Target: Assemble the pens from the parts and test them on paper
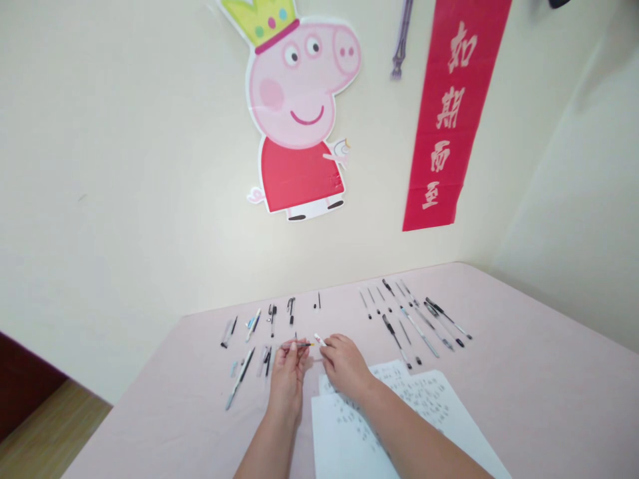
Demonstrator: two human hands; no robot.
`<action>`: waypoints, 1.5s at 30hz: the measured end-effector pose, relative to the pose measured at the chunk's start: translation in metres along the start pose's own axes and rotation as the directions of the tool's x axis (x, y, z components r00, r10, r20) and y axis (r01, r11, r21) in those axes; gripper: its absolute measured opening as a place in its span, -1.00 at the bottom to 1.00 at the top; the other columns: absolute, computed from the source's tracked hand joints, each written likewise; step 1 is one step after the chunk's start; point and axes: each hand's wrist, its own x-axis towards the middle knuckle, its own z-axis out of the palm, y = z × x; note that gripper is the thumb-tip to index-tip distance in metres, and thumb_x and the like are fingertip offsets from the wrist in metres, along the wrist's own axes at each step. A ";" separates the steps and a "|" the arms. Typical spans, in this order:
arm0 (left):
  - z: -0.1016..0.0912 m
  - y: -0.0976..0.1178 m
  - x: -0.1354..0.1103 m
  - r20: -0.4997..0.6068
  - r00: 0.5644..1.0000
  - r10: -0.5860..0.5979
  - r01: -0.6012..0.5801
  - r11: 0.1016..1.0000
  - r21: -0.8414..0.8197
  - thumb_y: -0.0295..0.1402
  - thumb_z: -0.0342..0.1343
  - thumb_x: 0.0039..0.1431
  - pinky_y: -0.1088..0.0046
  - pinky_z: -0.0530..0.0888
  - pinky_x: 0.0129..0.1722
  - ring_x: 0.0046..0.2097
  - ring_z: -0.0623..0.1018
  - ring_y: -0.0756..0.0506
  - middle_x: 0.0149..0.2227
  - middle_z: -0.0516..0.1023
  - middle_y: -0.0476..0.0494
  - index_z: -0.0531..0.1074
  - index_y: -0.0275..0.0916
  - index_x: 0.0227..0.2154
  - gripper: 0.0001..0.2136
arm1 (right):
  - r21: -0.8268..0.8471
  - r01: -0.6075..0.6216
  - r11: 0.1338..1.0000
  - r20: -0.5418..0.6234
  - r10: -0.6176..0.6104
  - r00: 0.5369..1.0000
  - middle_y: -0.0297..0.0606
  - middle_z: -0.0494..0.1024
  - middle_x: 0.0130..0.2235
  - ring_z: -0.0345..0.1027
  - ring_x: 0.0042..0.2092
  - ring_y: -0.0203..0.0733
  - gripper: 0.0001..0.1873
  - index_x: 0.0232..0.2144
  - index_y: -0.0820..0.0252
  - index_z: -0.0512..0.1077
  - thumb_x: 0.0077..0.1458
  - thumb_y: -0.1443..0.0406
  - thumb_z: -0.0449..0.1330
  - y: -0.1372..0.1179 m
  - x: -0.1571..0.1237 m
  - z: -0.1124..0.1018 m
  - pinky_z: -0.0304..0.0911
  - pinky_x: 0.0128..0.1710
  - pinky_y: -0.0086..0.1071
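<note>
Above the pink tabletop, my left hand [290, 366] pinches a thin dark pen refill [302, 344] whose orange-yellow end points right. My right hand [344, 362] is closed on a white pen part [319, 339] with small red marks, its near end hidden by the fingers. A narrow gap lies between the refill's tip and this white part; whether they touch elsewhere cannot be seen. Left of my left hand is a clear barrel with dark pen pieces [268, 360]. Below my right wrist lie white sheets [334, 426] with handwriting.
Several pens taken into parts lie on the left, including a long pen [240, 378]. On the right are rows of pens and refills, among them a black pen [397, 339]. The pink table [164, 412] meets a wall bearing a pig cutout [299, 120] and a red banner [449, 126].
</note>
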 end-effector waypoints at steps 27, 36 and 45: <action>-0.006 -0.003 0.005 -0.061 0.996 0.067 -0.068 0.998 -0.014 -0.33 0.19 0.01 0.50 0.43 -0.19 -0.29 0.54 0.04 -0.36 0.54 -0.04 0.37 -0.25 -0.41 -0.86 | 0.346 -0.041 0.937 -0.166 0.105 0.981 -0.26 0.40 -0.33 0.22 -0.21 -0.19 -0.73 -0.38 0.19 0.39 -0.11 0.58 0.07 0.024 0.004 0.005 0.14 -0.18 -0.33; 0.000 0.000 0.000 -0.049 0.999 0.022 -0.021 1.000 0.023 -0.31 0.24 -0.05 0.52 0.45 -0.25 -0.31 0.54 0.04 -0.38 0.55 -0.03 0.35 -0.25 -0.42 -0.81 | 0.384 -0.022 0.923 -0.151 0.087 0.985 -0.26 0.40 -0.31 0.23 -0.19 -0.21 -0.70 -0.33 0.20 0.43 -0.10 0.57 0.09 0.021 0.004 0.002 0.14 -0.14 -0.33; 0.006 0.002 -0.007 0.037 0.999 -0.009 0.006 0.996 0.091 -0.26 0.27 -0.12 0.47 0.44 -0.22 -0.28 0.53 0.00 -0.35 0.55 -0.09 0.38 -0.27 -0.38 -0.73 | 0.519 -0.006 0.855 -0.114 0.076 0.991 -0.29 0.34 -0.33 0.25 -0.24 -0.26 -0.62 -0.22 0.11 0.51 -0.05 0.54 0.09 0.014 0.006 -0.001 0.17 -0.20 -0.39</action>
